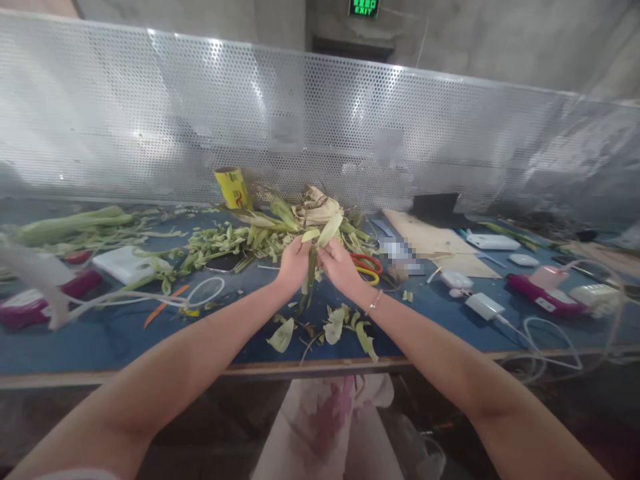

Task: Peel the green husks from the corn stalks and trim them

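While left hand (294, 263) and right hand (341, 267) grip leaves (330, 231), scissors (379, 266) nearby; scraps (281, 336) in front, yellow tub (233, 189) behind

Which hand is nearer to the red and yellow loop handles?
Right. The red and yellow loop handles lie just right of the right hand; the left hand is farther left, beyond the right one.

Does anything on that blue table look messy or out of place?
Yes. Loose leaf scraps are strewn near the front edge of the blue table. Also, a dark, phone-like slab lies beside the heap of green pieces, an odd spot for something that looks electronic.
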Demonstrator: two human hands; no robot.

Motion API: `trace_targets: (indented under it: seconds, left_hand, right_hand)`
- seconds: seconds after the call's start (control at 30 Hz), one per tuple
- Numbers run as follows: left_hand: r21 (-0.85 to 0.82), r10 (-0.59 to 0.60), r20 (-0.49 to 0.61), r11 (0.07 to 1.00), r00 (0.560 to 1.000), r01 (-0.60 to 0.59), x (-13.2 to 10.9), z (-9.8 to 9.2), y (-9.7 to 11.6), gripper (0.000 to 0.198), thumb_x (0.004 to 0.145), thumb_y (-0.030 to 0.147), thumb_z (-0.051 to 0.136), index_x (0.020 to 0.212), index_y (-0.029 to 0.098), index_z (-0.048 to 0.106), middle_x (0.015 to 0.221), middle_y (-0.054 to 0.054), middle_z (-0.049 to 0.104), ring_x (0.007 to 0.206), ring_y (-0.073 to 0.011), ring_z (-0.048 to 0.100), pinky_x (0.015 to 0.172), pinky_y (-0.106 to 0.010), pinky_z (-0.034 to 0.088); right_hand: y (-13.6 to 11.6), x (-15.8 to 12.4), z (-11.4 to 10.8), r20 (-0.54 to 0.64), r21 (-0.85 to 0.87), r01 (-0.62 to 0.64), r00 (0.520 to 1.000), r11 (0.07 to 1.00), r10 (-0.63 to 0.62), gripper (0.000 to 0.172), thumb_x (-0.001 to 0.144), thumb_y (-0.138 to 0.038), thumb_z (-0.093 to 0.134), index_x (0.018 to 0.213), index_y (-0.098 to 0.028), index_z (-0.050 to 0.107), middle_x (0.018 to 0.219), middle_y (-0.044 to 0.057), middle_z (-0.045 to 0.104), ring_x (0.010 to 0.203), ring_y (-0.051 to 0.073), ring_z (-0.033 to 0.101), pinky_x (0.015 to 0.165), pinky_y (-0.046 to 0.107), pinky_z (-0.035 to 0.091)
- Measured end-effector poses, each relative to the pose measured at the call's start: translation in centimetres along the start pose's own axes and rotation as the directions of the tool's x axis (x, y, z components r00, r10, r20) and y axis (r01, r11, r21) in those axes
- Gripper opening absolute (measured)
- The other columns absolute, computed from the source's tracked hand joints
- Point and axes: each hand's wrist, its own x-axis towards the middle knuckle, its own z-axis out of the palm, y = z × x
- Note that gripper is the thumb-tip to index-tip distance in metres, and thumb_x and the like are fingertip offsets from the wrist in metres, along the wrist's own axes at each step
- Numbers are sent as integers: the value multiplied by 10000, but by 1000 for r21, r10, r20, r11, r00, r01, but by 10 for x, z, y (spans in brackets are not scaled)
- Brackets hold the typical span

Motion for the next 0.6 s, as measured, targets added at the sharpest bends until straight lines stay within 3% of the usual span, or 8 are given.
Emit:
trace_targets:
  seconds: [0.23,0.47,0.6]
  left_hand:
    - [-18,11,76,1000,997,-10,-1,-2,1,237,781,378,496,724,154,547,569,10,521,563,-109,487,561,-226,403]
    - [2,23,267,1000,963,-25,-4,4,-4,251,758,383,536,864,155,552,698,-5,568,599,-115,526,581,-243,451]
    - [-44,-50,264,997,963,64,-5,4,-1,241,771,397,510,815,162,542,673,-5,559,590,-120,535,556,-244,457]
  right_hand:
    - [1,-1,-5,-49,-103,27,998,994,-32,127,848,-305,399,757,-218,404,573,-41,420,527,119,427,545,268,360]
    - [5,5,-18,-98,-56,-45,994,997,39,150,835,-353,419,775,-215,410,598,-41,419,515,113,411,503,257,341]
    - [3,4,-19,-98,-78,-23,995,997,15,155,837,-352,421,758,-219,404,575,-44,404,512,113,402,506,259,340]
